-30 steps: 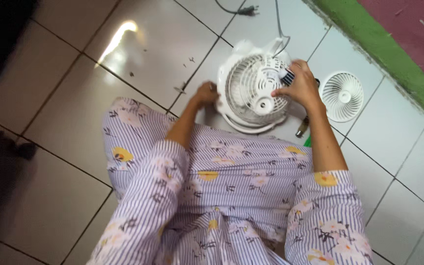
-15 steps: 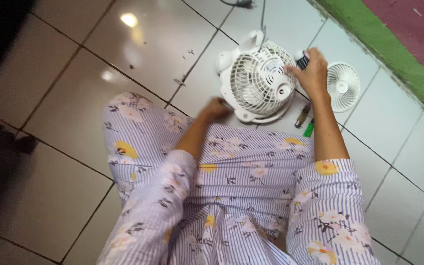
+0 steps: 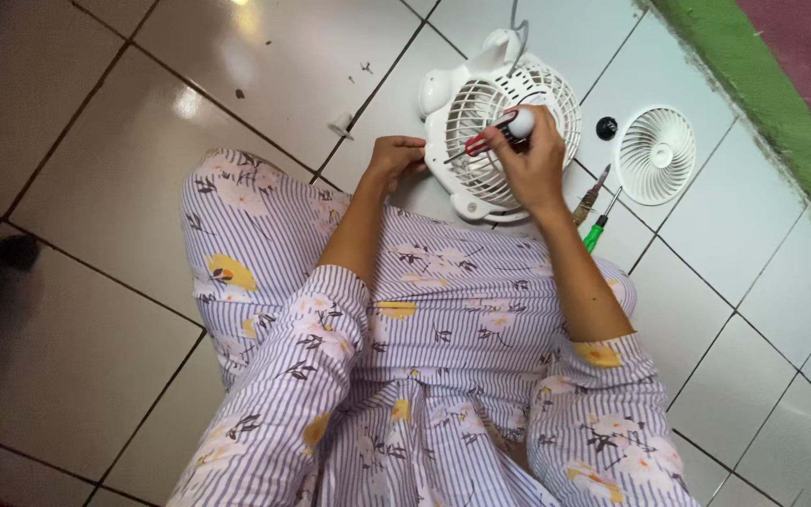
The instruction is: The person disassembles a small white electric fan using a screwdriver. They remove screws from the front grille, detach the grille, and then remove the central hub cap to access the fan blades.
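- Head view: a person sits on a white tiled floor (image 3: 124,178), legs and arms in striped lilac cloth with a flower print.
- A small white fan (image 3: 497,131) lies on the floor just past the knees, its round grille facing up and its cord running off toward the top edge.
- The right hand (image 3: 529,160) hovers over the grille, fingers (image 3: 504,141) closed around a screwdriver (image 3: 501,131) with a red and white handle; the thin shaft slants down to the left, its tip on the grille.
- The left hand (image 3: 396,155) rests at the left rim of the fan, fingers curled against the housing; whether they clamp the rim or only touch it, I cannot tell.
- To the right of the fan, well apart from it, a detached white round fan cover (image 3: 655,155) lies flat on a tile.
- Between the fan and that cover sits a small black knob (image 3: 606,127).
- Just beside the right forearm lie two more tools: a green-handled screwdriver (image 3: 597,230) and a darker tool (image 3: 589,197), side by side and slanted.
- A small white piece (image 3: 340,125) lies on the floor left of the fan, with a few tiny dark bits farther up.
- A green strip (image 3: 762,84) borders the tiles along the upper right.
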